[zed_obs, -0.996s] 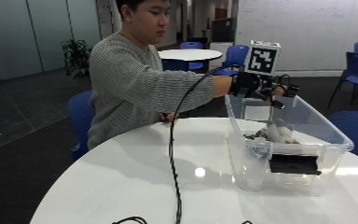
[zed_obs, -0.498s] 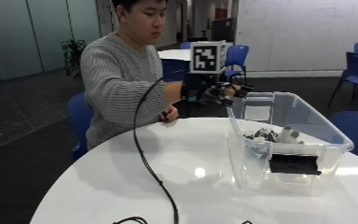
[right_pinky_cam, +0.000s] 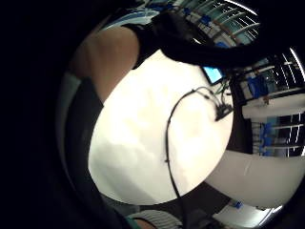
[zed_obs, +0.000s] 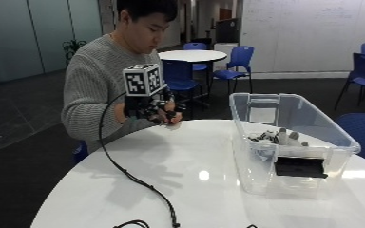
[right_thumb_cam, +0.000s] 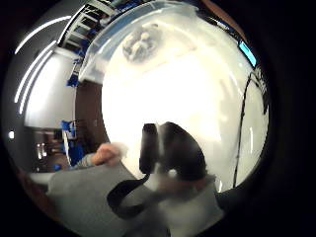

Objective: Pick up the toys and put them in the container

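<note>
My black-gloved right hand [zed_obs: 152, 110] hovers above the near rim of the round white table [zed_obs: 188, 166], well apart from the clear plastic container [zed_obs: 283, 142] off to its side. The small grey-and-white toys [zed_obs: 277, 137] lie inside it. I cannot tell how my fingers sit.

The toys [zed_obs: 276, 137] in the container [zed_obs: 291, 156] are a small, indistinct heap, partly behind its black label [zed_obs: 301, 167]. The right hand [zed_obs: 159, 113] sits behind its rig, so its fingers cannot be read. The table's [zed_obs: 188, 180] near edge is cut off.
</note>
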